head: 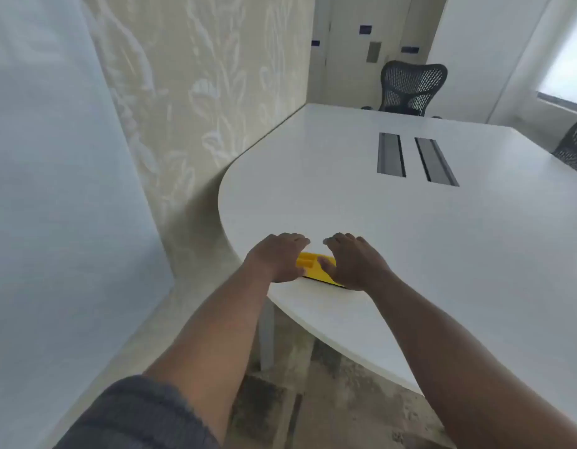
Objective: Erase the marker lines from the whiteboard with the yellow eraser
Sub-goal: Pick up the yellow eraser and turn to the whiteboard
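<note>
Left hand (280,257), right hand (355,264), palms down, flanking yellow eraser (314,265)

Soft daylight from window (568,59) at right; white table (410,238) evenly bright, mild glare; slight overall blur; wide-angle bending at edges.

Yellow eraser (314,266) mostly covered: left hand (278,257) hid its left end, right hand (355,262) its right end; only the middle strip showed. Whether either hand gripped it could not be told. Worktop (410,238) ran off the right edge; its near rim was hidden behind the right forearm. Second chair (573,147) cut by the right edge, only part of the mesh back visible. Far chair (410,87) hidden below the backrest by the worktop. Window (568,56) cropped at right. Whole picture soft; small wall plates too blurred to read.
</note>
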`<action>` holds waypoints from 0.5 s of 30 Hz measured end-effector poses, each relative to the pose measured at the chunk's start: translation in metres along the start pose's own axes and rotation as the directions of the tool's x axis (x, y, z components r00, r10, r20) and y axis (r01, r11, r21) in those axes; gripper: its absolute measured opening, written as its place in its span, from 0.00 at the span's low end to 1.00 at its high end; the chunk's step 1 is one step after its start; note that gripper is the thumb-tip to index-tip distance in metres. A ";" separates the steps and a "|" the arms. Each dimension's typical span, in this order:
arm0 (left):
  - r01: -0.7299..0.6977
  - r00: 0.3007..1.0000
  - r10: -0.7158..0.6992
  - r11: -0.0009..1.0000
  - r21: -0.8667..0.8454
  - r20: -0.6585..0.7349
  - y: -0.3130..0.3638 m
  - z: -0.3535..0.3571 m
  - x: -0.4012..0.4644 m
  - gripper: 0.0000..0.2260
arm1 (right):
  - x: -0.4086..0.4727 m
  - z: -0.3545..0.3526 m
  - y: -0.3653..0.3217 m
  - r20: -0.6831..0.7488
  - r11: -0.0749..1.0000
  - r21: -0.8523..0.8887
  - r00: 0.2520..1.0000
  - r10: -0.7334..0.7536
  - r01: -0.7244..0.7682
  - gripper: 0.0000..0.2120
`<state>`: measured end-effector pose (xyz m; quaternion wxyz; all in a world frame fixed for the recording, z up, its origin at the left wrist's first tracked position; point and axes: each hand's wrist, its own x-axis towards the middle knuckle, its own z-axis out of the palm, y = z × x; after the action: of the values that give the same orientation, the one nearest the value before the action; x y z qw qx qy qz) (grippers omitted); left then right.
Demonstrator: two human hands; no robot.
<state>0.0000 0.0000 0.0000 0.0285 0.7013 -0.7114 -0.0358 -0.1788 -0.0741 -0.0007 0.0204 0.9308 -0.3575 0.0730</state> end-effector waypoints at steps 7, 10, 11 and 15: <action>0.058 0.990 -0.055 0.998 -0.024 0.127 0.013 0.026 0.026 0.34 | -0.012 0.033 0.020 0.078 1.000 0.002 0.997 -0.022 0.022 0.27; 0.081 0.993 -0.080 0.997 -0.015 0.090 0.013 0.032 0.035 0.22 | -0.009 0.033 0.021 0.080 0.999 -0.007 0.996 -0.042 0.043 0.25; 0.085 0.994 -0.085 0.996 -0.005 0.065 0.012 0.031 0.034 0.20 | -0.008 0.031 0.021 0.087 0.999 -0.008 0.995 -0.053 0.054 0.25; 0.092 0.996 -0.092 0.996 0.001 0.000 0.009 0.013 0.027 0.19 | -0.003 0.017 0.014 0.036 0.996 0.002 0.995 -0.091 0.091 0.25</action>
<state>-0.0108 -0.0263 -0.0128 0.0265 0.7335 -0.6782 -0.0366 -0.1882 -0.0848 -0.0182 0.0173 0.9472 -0.3153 0.0554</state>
